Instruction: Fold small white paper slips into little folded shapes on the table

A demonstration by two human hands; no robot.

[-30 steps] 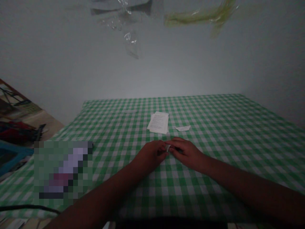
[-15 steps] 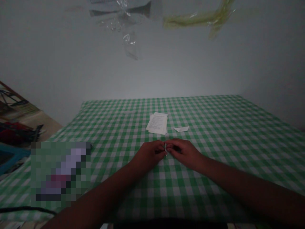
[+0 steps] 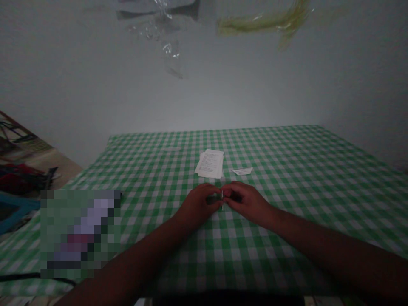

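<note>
Between the fingertips of both hands stands a small piece of folded white paper (image 3: pixel 222 207), seen nearly edge-on. My left hand (image 3: pixel 201 201) is closed on it from the left, thumb below and fingers above. From the right, my right hand (image 3: pixel 245 198) pinches the same paper. Most of the paper is hidden by the fingers. Just beyond the hands lies a stack of printed sheets (image 3: pixel 210 164). A small folded printed paper (image 3: pixel 242 171) rests to the right of that stack.
A green and white checked cloth (image 3: pixel 287 157) covers the table, which meets a wall (image 3: pixel 255 85) bearing tape. A pixelated flat object (image 3: pixel 86 229) lies at the left, with a black cable (image 3: pixel 38 276) nearer me. A faint pale strip (image 3: pixel 171 149) lies towards the back.
Both hands have shifted slightly upward in the view, still holding the paper. My right fingers have moved a little along it. The other papers lie as before.
</note>
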